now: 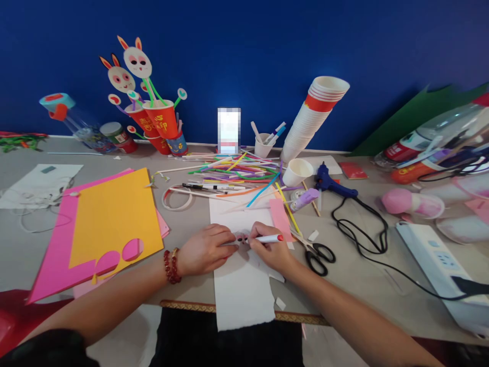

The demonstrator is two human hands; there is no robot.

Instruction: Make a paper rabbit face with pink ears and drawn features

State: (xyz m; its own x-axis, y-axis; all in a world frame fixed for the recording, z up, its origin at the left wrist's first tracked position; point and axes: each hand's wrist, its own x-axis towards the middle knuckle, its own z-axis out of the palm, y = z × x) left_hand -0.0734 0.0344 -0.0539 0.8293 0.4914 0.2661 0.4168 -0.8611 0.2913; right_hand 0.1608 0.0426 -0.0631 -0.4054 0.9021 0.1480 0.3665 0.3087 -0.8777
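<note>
A small white paper rabbit face (pixel 242 239) with dark eyes lies on a long white paper sheet (pixel 244 300) in front of me. My left hand (pixel 209 248), with red bead bracelets at the wrist, holds the face's left edge down with its fingertips. Pinched in my right hand (pixel 267 250) is a white marker pen (pixel 270 238) with a red end. Its tip is hidden by my fingers, close to the face's right side. Black-handled scissors (pixel 316 253) lie just right of my right hand, beside a pink paper strip (pixel 280 218).
Coloured pipe cleaners (pixel 244 171) are heaped behind the sheet. Yellow card (pixel 118 214) lies on pink card at left. Red cups (pixel 160 120) with rabbit figures, a leaning paper cup stack (pixel 309 122), a blue glue gun (pixel 331 182) with a looping cord and a power strip (pixel 431 255) surround the workspace.
</note>
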